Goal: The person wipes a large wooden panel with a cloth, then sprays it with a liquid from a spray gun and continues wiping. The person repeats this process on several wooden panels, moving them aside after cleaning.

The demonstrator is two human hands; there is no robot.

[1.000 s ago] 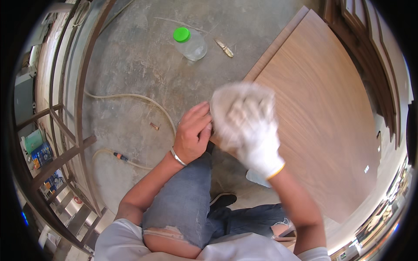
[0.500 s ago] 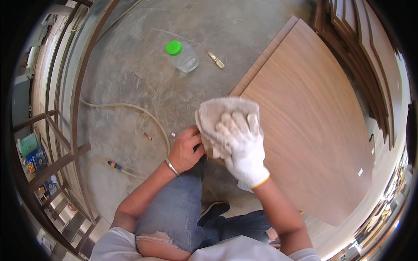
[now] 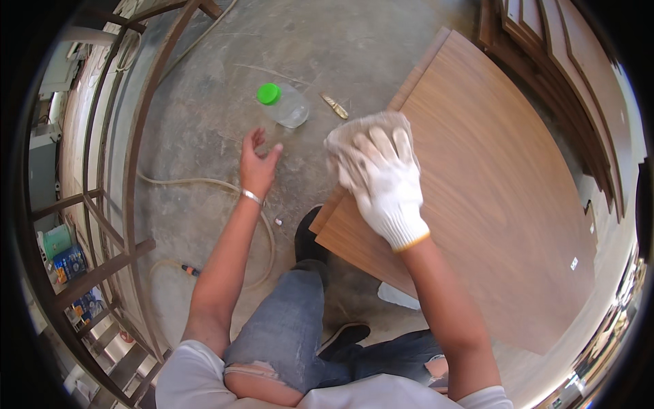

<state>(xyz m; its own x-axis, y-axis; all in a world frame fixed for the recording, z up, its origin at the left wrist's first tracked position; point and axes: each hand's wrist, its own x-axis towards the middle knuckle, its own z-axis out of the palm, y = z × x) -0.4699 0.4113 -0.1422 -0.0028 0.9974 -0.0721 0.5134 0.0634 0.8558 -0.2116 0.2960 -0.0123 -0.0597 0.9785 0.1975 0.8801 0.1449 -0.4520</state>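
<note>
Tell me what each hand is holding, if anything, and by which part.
The gloved right hand holds a greyish cloth by its near, right-hand part, flat beneath the palm; the left hand holds nothing.

Bare left hand (image 3: 258, 166), loosely curled, gloved right hand (image 3: 387, 178), palm down

A pale hose (image 3: 184, 182) loops across the grey concrete floor (image 3: 197, 116), with a dark-and-orange connector (image 3: 191, 270) on its lower stretch. A tiny whitish bit (image 3: 278, 221) lies near the loop. Farther up rests a slim, gold-coloured tool (image 3: 334, 105). Along the left stands a brown frame (image 3: 102, 275) — behind it, a green container (image 3: 56, 240) and a blue box (image 3: 69, 264). Brown panels (image 3: 586, 88) stand stacked at upper right.
</note>
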